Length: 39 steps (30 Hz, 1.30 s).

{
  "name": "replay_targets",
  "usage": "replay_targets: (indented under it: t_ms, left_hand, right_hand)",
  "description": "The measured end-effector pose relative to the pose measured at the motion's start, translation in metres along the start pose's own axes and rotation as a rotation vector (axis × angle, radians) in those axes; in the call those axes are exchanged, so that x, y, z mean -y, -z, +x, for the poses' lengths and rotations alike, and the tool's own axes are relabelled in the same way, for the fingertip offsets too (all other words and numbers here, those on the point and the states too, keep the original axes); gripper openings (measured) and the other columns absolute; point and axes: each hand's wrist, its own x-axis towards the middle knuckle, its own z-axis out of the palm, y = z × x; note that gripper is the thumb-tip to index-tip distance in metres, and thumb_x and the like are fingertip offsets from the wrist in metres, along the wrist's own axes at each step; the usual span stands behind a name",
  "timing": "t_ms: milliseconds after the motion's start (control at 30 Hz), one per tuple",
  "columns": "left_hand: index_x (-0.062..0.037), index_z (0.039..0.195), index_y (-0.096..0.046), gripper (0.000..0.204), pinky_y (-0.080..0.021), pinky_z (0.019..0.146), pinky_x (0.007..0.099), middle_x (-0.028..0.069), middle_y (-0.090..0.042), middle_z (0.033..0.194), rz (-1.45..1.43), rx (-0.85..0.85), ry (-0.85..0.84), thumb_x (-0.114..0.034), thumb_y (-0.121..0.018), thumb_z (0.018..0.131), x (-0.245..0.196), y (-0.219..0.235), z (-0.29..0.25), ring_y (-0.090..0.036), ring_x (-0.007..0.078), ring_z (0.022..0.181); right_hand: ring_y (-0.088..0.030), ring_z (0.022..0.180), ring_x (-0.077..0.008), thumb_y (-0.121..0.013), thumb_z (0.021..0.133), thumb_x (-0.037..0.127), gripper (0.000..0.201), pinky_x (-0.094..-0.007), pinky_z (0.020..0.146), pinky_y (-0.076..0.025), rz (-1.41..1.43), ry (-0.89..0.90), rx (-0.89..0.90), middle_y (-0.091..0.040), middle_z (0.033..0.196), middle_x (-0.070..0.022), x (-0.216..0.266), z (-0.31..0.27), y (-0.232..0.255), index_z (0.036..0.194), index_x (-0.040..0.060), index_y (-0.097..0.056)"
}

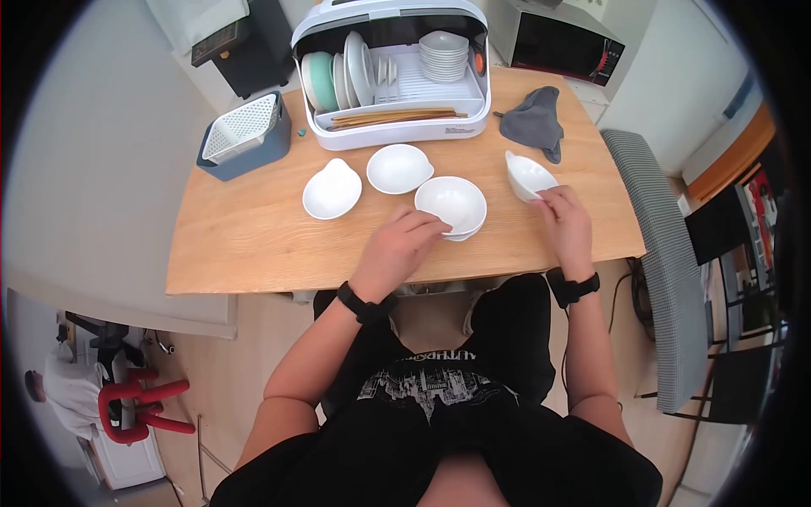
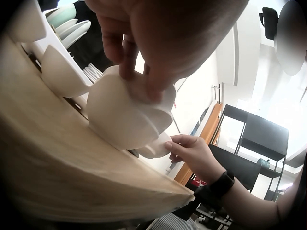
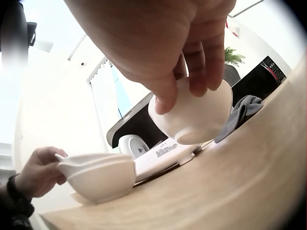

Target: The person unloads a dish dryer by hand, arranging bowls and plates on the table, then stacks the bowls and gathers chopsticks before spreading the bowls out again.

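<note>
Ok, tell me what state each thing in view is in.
Stacked bowls: upright, rim pinched by left hand
Rightmost bowl: tilted, held by right hand
Leftmost bowl: upright, empty
Bowl beside it: upright, empty
Dish box: lid open
Large plate: standing on edge
Cloth: crumpled
Microwave: shut

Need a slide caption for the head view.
Left hand grips nested white bowls at the rim while the right hand holds a tilted bowl near a gray cloth.

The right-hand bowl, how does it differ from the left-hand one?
The right-hand bowl is tilted; the left-hand bowl opens upward. The right-hand bowl is single; the left-hand bowl is stacked on a second bowl. The right-hand bowl is nearer the grey cloth than the left-hand bowl. Both are white.
</note>
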Motion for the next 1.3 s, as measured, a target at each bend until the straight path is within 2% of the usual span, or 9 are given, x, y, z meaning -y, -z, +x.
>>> replay_targets:
  t_ms: [100, 267, 567, 633, 833, 1067, 1133, 1200, 1300]
  left_hand:
    - [-0.0123, 0.114, -0.081, 0.027, -0.059, 0.086, 0.0388, 0.0037, -0.076, 0.109, 0.026, 0.025, -0.017, -0.003, -0.081, 0.089, 0.003, -0.001, -0.001, -0.068, 0.0268, 0.1]
    - [-0.013, 0.117, -0.081, 0.028, -0.058, 0.089, 0.039, 0.0033, -0.076, 0.113, 0.064, 0.036, -0.048, -0.006, -0.081, 0.09, 0.004, -0.001, -0.004, -0.067, 0.0284, 0.103]
    - [-0.0129, 0.129, -0.076, 0.044, -0.054, 0.099, 0.0466, 0.0046, -0.068, 0.137, 0.38, -0.072, 0.109, -0.013, -0.086, 0.086, 0.054, 0.053, -0.049, -0.06, 0.0333, 0.117]
    - [-0.0123, 0.126, -0.078, 0.041, -0.054, 0.096, 0.0447, 0.0036, -0.07, 0.132, 0.485, -0.136, 0.239, -0.013, -0.086, 0.086, 0.065, 0.065, -0.053, -0.061, 0.0319, 0.113]
    - [-0.0098, 0.11, -0.083, 0.023, -0.056, 0.089, 0.0413, 0.0036, -0.077, 0.107, 0.467, -0.109, 0.31, -0.012, -0.085, 0.088, 0.086, 0.074, -0.065, -0.066, 0.029, 0.098]
    - [-0.0086, 0.105, -0.084, 0.014, -0.058, 0.083, 0.0397, 0.0066, -0.077, 0.104, 0.4, -0.143, 0.36, -0.012, -0.081, 0.092, 0.079, 0.079, -0.068, -0.069, 0.029, 0.094]
    - [-0.0074, 0.105, -0.083, 0.013, -0.059, 0.083, 0.0387, 0.0079, -0.077, 0.103, 0.197, -0.249, 0.438, -0.008, -0.081, 0.093, 0.073, 0.082, -0.067, -0.071, 0.0283, 0.097]
    - [-0.0068, 0.105, -0.083, 0.014, -0.059, 0.083, 0.0383, 0.0087, -0.076, 0.102, 0.153, -0.282, 0.429, -0.006, -0.081, 0.092, 0.059, 0.093, -0.06, -0.072, 0.0284, 0.097]
    - [-0.0065, 0.105, -0.082, 0.017, -0.059, 0.082, 0.0381, 0.0097, -0.076, 0.102, 0.085, -0.328, 0.392, -0.001, -0.082, 0.09, 0.027, 0.107, -0.049, -0.072, 0.0287, 0.097]
  right_hand:
    - [-0.072, 0.091, -0.031, -0.083, 0.091, 0.009, 0.015, -0.0385, 0.079, -0.059, 0.173, -0.099, -0.046, -0.073, 0.103, -0.0087, 0.015, 0.009, 0.016, 0.105, 0.0039, -0.08]
    - [-0.073, 0.092, -0.0286, -0.083, 0.09, 0.006, 0.017, -0.038, 0.08, -0.059, 0.298, 0.235, 0.09, -0.072, 0.105, -0.009, 0.058, 0.014, 0.022, 0.107, 0.0051, -0.08]
    - [-0.072, 0.098, -0.0283, -0.085, 0.086, 0.005, 0.018, -0.0386, 0.084, -0.06, 0.376, 0.285, 0.234, -0.073, 0.106, -0.0078, 0.07, 0.006, -0.004, 0.103, 0.0049, -0.08]
    - [-0.072, 0.098, -0.0286, -0.085, 0.086, 0.005, 0.017, -0.0391, 0.085, -0.06, 0.376, 0.3, 0.232, -0.073, 0.106, -0.0079, 0.07, 0.009, -0.007, 0.102, 0.0045, -0.08]
    - [-0.068, 0.102, -0.0293, -0.085, 0.087, 0.007, 0.016, -0.0401, 0.091, -0.058, 0.319, 0.341, 0.299, -0.073, 0.107, -0.0077, 0.068, 0.016, -0.007, 0.102, 0.0037, -0.08]
    - [-0.068, 0.106, -0.0306, -0.077, 0.098, 0.013, 0.017, -0.0402, 0.095, -0.056, 0.42, 0.248, 0.416, -0.075, 0.11, -0.0097, 0.053, 0.064, -0.003, 0.112, 0.0043, -0.081]
    - [-0.068, 0.106, -0.0312, -0.075, 0.1, 0.013, 0.017, -0.0395, 0.094, -0.056, 0.454, 0.19, 0.446, -0.075, 0.11, -0.0106, 0.045, 0.092, -0.012, 0.113, 0.0044, -0.08]
    - [-0.067, 0.105, -0.0317, -0.073, 0.101, 0.014, 0.02, -0.0397, 0.092, -0.056, 0.232, 0.4, 0.522, -0.074, 0.11, -0.0116, 0.031, 0.116, -0.034, 0.117, 0.0047, -0.08]
    - [-0.067, 0.099, -0.0313, -0.072, 0.101, 0.015, 0.023, -0.0421, 0.088, -0.055, 0.23, 0.549, 0.623, -0.073, 0.103, -0.0087, 0.036, 0.143, -0.064, 0.122, 0.0148, -0.081]
